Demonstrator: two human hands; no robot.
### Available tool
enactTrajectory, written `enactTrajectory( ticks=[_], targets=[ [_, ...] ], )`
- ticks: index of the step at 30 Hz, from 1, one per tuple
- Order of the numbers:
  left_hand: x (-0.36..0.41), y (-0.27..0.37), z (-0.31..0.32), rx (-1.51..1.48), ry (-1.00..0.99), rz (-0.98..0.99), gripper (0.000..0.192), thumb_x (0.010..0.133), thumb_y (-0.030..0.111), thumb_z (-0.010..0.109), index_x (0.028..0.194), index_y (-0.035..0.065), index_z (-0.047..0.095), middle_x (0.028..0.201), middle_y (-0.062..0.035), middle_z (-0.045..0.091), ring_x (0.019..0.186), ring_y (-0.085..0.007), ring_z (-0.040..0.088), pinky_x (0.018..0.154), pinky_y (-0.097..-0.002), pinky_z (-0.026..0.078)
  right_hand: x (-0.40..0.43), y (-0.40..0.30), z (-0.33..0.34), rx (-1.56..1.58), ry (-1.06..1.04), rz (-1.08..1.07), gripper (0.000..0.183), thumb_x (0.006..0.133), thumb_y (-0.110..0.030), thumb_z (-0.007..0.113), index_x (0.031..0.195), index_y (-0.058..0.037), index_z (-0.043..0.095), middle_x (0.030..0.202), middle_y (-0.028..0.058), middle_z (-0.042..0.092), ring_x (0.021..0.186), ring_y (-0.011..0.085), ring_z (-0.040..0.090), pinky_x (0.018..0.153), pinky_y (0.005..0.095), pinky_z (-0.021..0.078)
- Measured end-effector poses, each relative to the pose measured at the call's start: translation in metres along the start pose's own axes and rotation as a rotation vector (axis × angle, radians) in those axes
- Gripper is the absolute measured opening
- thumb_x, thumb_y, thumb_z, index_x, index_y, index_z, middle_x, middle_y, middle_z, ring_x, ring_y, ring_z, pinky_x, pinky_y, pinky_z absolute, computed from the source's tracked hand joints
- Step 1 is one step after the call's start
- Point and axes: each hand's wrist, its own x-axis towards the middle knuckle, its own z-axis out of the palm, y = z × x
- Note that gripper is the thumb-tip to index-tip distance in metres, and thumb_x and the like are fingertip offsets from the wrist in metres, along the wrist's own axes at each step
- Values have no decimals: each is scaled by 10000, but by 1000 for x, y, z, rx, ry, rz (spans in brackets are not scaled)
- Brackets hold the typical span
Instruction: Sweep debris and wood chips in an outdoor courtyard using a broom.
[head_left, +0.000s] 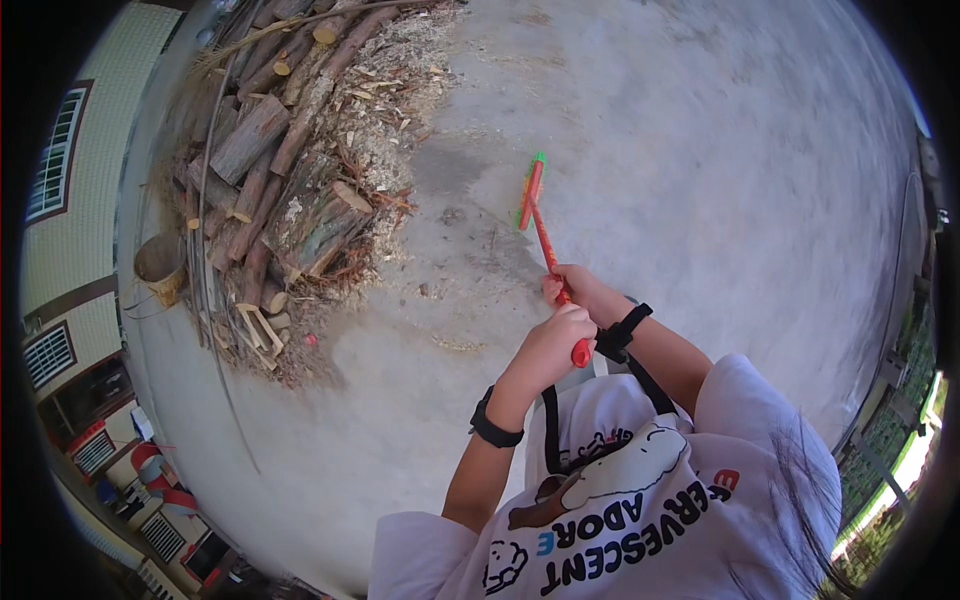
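Note:
A broom with a red handle (546, 241) reaches away from me over the concrete floor. Its narrow red head (530, 196) has green and yellow-orange bristles along the edges and is down at floor level. My left hand (555, 341) grips the handle near its rounded red end. Just beyond it, my right hand (585, 289) is wrapped around the shaft lower down. Left of the broom head, dark dirt and fine debris (450, 217) mark the floor. Pale wood chips (386, 142) lie thickly beside the logs.
A pile of cut logs (251, 139) covers the floor to the left, with long thin poles (202, 247) along its outer side. A woven basket (161, 268) stands beyond them. A tiled building wall (112, 97) rises at far left. Concrete floor (712, 187) extends to the right.

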Motion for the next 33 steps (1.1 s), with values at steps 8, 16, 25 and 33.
enactTrajectory(
  ticks=[8,16,25,33],
  targets=[
    [-5,-16,-10,-160,-67,-36,181,641,27,554,614,-2,378,628,-95,392,611,-223,396,600,-279,359,20,9,-51,-50,206,-6,128,789,-128,363,757,-13,408,552,26,400,471,120,402,427,248,347],
    [41,-52,-74,40,-9,-123,164,633,14,545,589,0,387,615,-101,397,616,-219,392,575,-283,356,92,-24,9,-886,-154,-352,167,753,-142,414,748,8,487,708,79,524,597,174,492,535,278,386],
    [101,-45,-55,426,-85,-198,144,606,53,578,578,27,439,711,-106,502,886,-293,478,735,-339,409,64,-80,39,29,-305,381,235,835,-198,365,612,-123,372,521,-40,411,456,87,410,442,235,337],
    [150,-26,-55,506,93,-181,56,604,52,576,626,59,524,698,-77,504,799,-263,488,680,-332,412,53,-127,72,126,-198,498,268,848,-221,380,906,39,411,512,-36,370,392,41,363,351,151,310]
  ],
)
